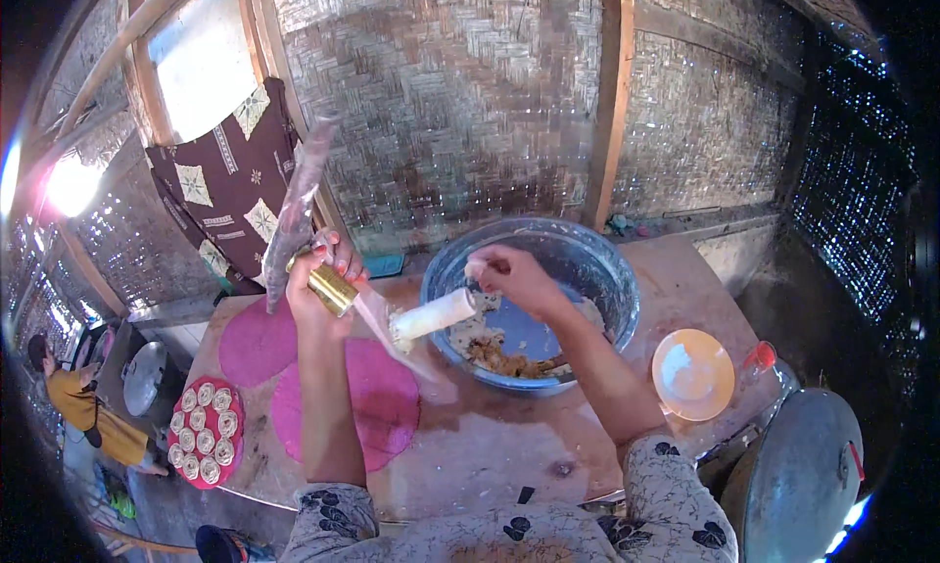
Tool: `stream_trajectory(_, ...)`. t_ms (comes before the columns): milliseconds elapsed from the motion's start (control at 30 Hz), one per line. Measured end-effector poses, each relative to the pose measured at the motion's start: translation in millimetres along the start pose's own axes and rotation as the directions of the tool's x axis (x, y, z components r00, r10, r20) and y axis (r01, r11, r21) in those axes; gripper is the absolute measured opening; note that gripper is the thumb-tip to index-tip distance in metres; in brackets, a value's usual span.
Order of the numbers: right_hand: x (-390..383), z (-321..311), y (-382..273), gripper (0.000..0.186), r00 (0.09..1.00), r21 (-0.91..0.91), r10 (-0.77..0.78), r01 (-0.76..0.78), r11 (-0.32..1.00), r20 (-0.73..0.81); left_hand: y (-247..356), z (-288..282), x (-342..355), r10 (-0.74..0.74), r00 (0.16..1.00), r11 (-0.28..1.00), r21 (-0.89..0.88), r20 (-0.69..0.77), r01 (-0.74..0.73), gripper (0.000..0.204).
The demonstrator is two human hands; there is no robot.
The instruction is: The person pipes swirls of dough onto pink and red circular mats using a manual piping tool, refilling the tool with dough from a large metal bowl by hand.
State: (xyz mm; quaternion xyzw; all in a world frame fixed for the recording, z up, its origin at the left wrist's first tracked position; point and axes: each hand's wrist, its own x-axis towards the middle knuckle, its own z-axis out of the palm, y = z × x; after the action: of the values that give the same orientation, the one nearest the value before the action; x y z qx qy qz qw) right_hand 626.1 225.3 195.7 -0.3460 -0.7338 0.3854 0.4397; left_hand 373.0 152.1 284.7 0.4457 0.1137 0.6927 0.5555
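Observation:
My left hand (331, 269) is raised left of the basin, closed around a two-part hand press. Its short brass-coloured cylinder (332, 289) sticks out below the fingers, and a long, shiny, pale piece (297, 206) rises beside it. The other part, a white plunger (432, 314) on a flat pale bar, points right towards the basin. My right hand (519, 281) hovers over a blue basin (612, 259), fingers pinched on a small pale lump (477, 269), apparently dough. Inside the basin lie crumbly whitish dough (478, 330) and a brown mass (519, 360).
Two pink round mats (367, 406) lie on the table's left, beside a red tray (211, 470) of coiled dough rosettes. An orange plate (710, 397) with white powder and a red cup (761, 355) stand right. A large metal lid (798, 475) is lower right; another person (83, 406) is far left.

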Motion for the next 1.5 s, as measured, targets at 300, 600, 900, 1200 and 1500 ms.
stream_trajectory(300, -72, -20, 3, 0.024, 0.656, -0.957, 0.699, 0.241, 0.165, 0.285, -26, -51, -38, -0.400, 0.913, 0.904, 0.132, -0.076, 0.407, 0.024)
stream_trajectory(600, -64, -62, -86, 0.026, 0.849, -0.951, 0.449, 0.182, 0.250, 0.280, -105, -80, -58, -0.692, 0.722, 0.722, -0.044, -0.026, 0.691, 0.019)
stream_trajectory(900, -61, -19, 47, 0.034, 0.829, -0.840, 0.508, -0.091, 0.535, 0.233, -145, -88, -50, -0.679, 0.734, 0.734, 0.011, -0.026, 0.679, 0.023)
stream_trajectory(1200, -70, -22, 10, 0.042, 0.698, -0.775, 0.552, 0.007, 0.632, 0.456, -147, -79, -50, -0.671, 0.731, 0.737, -0.010, -0.123, 0.676, 0.021)
stream_trajectory(1500, -43, -20, 64, 0.036, 0.854, -0.927, 0.424, 0.158, 0.339, 0.300, -149, -83, -47, -0.680, 0.725, 0.731, -0.022, -0.108, 0.682, 0.022)
